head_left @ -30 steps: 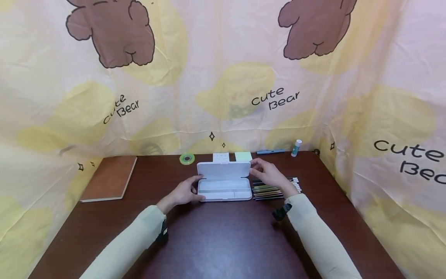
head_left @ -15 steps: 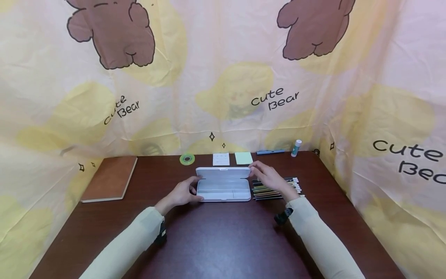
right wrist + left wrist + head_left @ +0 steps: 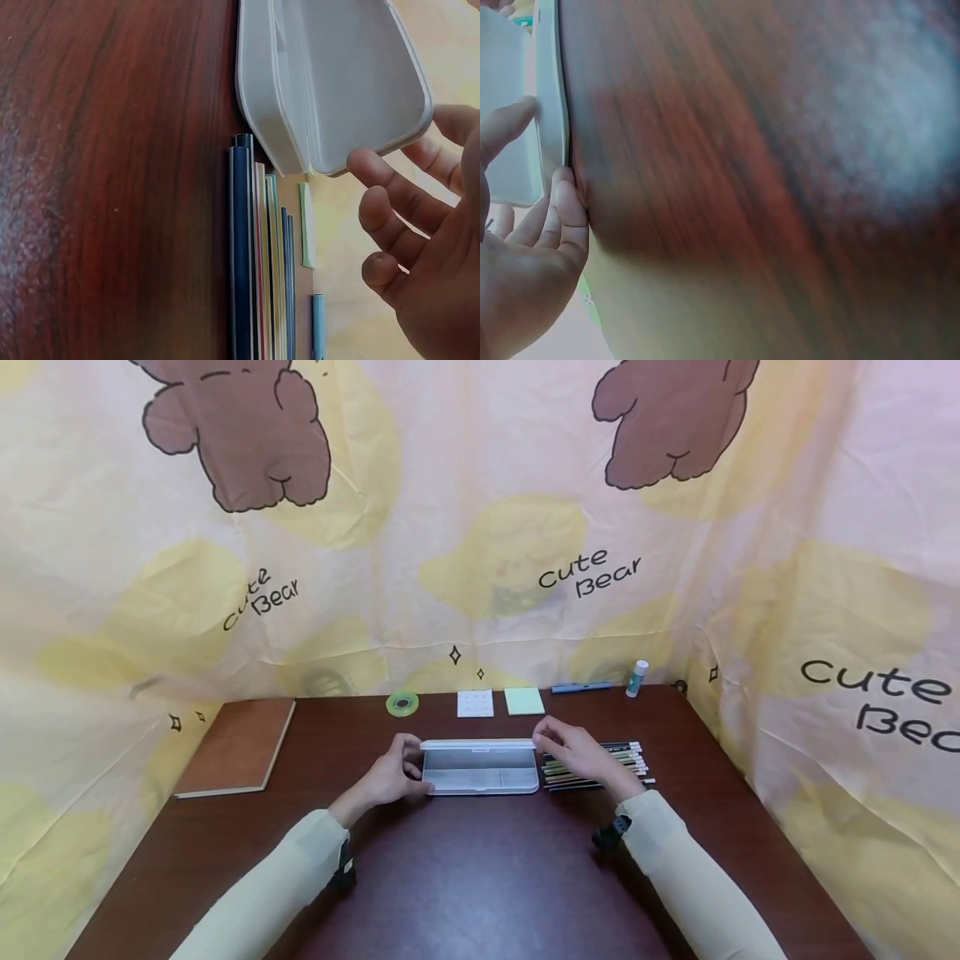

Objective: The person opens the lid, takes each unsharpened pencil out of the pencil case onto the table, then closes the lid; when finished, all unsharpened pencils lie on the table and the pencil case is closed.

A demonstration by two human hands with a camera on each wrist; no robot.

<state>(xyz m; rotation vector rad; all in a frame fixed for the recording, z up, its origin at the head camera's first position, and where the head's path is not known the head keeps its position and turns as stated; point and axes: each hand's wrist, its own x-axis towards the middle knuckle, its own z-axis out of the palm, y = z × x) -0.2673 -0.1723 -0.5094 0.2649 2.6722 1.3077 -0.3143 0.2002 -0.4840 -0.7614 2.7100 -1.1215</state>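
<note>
A white pencil case [image 3: 465,779] lies on the dark wooden table, its lid [image 3: 480,745] tilted partway down over the bare compartments. My left hand [image 3: 386,779] grips the left end, thumb at the front corner and other fingers around the end. In the left wrist view, fingertips press along the case's edge [image 3: 551,90]. At the right end, my right hand [image 3: 573,750] holds the lid by its corner. The right wrist view shows fingertips on the lid's rim [image 3: 360,82], the other fingers loosely bent. Several pencils [image 3: 561,775] lie beside the case, partly under the right hand.
Along the back stand or lie green tape [image 3: 402,703], a white note pad [image 3: 476,703], pale green sticky notes [image 3: 524,701], a blue pen [image 3: 581,687] and a glue stick [image 3: 637,678]. A brown notebook [image 3: 236,747] is at the left. Printed cloth [image 3: 480,527] encloses the table.
The lid has swung down toward the front, from nearly upright to partly over the case. My right hand has come down with it, while my left hand stays at the left end.
</note>
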